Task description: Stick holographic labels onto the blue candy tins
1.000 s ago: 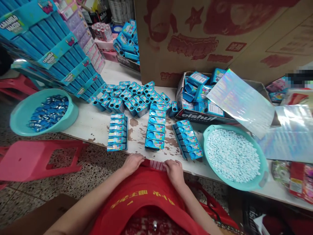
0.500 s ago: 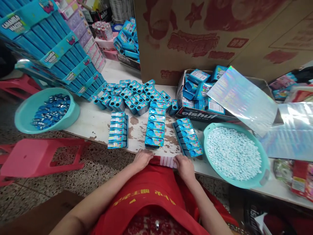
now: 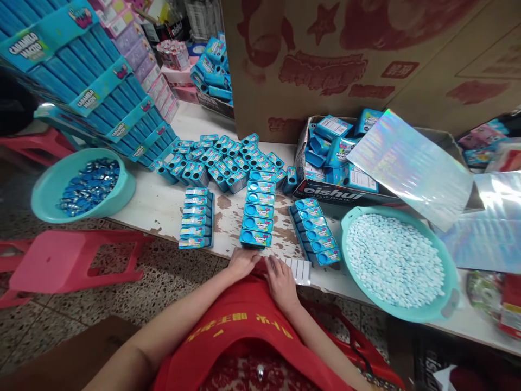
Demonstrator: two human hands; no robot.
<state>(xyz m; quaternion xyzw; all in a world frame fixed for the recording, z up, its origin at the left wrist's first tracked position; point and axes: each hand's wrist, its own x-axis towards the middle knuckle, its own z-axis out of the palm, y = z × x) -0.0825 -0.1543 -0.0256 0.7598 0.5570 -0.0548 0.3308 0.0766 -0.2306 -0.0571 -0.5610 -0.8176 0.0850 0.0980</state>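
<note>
My left hand (image 3: 243,263) rests at the table's front edge, just below the middle row of blue boxes (image 3: 259,210), its fingers drawn together at the red apron. Beside it, my right hand (image 3: 280,278) has its fingertips at the top of the red apron (image 3: 244,309); what its fingers hold, if anything, is hidden. A white striped sheet (image 3: 299,270) lies on the table edge right of my right hand. Another row of blue boxes (image 3: 197,218) stands to the left, and a third (image 3: 315,231) stands to the right. Small blue boxes with round holes (image 3: 228,160) cluster behind.
A teal basin of pale candies (image 3: 396,260) is at right, a basin of blue-wrapped candies (image 3: 126,187) at left. Behind stand stacked blue display boxes (image 3: 87,100), a carton of blue boxes (image 3: 337,194) with shiny sheets (image 3: 415,168), and large cardboard (image 3: 325,70). A red stool (image 3: 69,263) stands left.
My right hand has moved left, close to my left hand. The striped sheet, earlier between my hands, now lies right of my right hand. The view has shifted slightly.
</note>
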